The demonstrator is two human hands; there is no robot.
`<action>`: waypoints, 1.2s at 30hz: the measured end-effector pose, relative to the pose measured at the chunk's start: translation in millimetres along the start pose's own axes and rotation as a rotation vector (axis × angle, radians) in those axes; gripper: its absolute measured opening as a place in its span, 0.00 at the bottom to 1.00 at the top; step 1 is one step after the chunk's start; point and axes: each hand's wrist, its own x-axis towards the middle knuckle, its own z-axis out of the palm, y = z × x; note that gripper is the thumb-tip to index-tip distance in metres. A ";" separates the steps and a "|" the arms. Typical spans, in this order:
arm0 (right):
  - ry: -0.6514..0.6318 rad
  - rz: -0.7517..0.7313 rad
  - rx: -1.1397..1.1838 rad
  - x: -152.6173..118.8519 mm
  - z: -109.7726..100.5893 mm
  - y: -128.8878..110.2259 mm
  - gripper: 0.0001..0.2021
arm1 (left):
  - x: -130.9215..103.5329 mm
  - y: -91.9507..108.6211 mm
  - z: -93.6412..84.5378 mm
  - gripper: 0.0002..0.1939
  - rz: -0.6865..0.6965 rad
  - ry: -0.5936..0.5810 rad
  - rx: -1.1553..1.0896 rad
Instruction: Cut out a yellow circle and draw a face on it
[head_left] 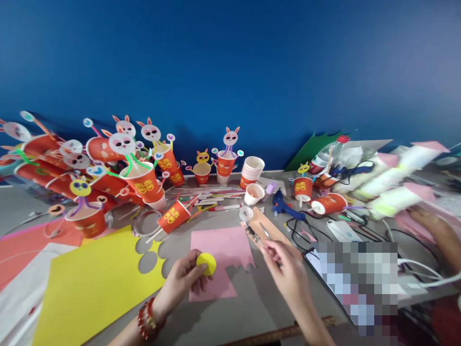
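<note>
My left hand (192, 271) pinches a small yellow paper disc (206, 264) between thumb and fingers, above a pink paper sheet (230, 240) with a cut edge. To the right, my right hand (286, 264) is closed, fingertips pressed together. Close to those fingertips are a slim pointed metal piece (265, 229) and a dark metal piece (253, 232), over an orange-tan strip (277, 228). Whether the fingers grip either piece is unclear. Left of my hands lies a large yellow sheet (97, 278) with round holes along its right edge.
Red paper cups with animal faces (139, 178) crowd the left. A stack of cups (252, 168) stands at the back, near a blue glue gun (284, 204) and its cables. Another person's arm (432, 223) is at far right, by white paper tubes (399, 202). A pixelated area (360, 283) covers the lower right.
</note>
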 end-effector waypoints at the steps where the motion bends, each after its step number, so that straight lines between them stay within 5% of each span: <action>1: 0.001 0.004 -0.096 -2.8 -10.3 14.0 0.10 | 0.7 2.1 -0.6 0.23 0.014 0.009 0.004; 5: -0.083 0.047 -0.367 -17.3 -32.2 50.4 0.12 | 1.1 8.5 0.1 0.22 0.052 0.011 0.018; 9: -0.182 0.132 -0.358 -24.4 -32.0 61.5 0.13 | -1.0 10.8 3.4 0.21 0.063 0.067 0.002; 15: -0.257 0.484 0.069 -21.2 -58.1 75.4 0.16 | -1.8 10.0 1.9 0.21 0.029 0.186 -0.179; 19: -0.287 0.710 0.458 -15.3 -73.2 53.8 0.22 | -2.1 11.9 2.8 0.21 0.042 0.210 -0.230; 22: -0.289 0.645 0.687 -14.2 -53.1 16.2 0.24 | -4.4 16.8 8.6 0.19 0.048 0.162 -0.281; 26: -0.573 0.586 0.954 -22.6 2.1 -35.3 0.29 | -11.4 29.0 18.2 0.15 0.068 0.135 -0.308; 29: -0.654 0.522 1.029 -31.0 32.1 -61.4 0.29 | -17.7 37.0 22.2 0.13 0.106 0.150 -0.278; 36: -0.680 0.430 1.027 -31.6 38.2 -77.4 0.29 | -20.1 37.8 31.9 0.09 0.119 0.233 -0.406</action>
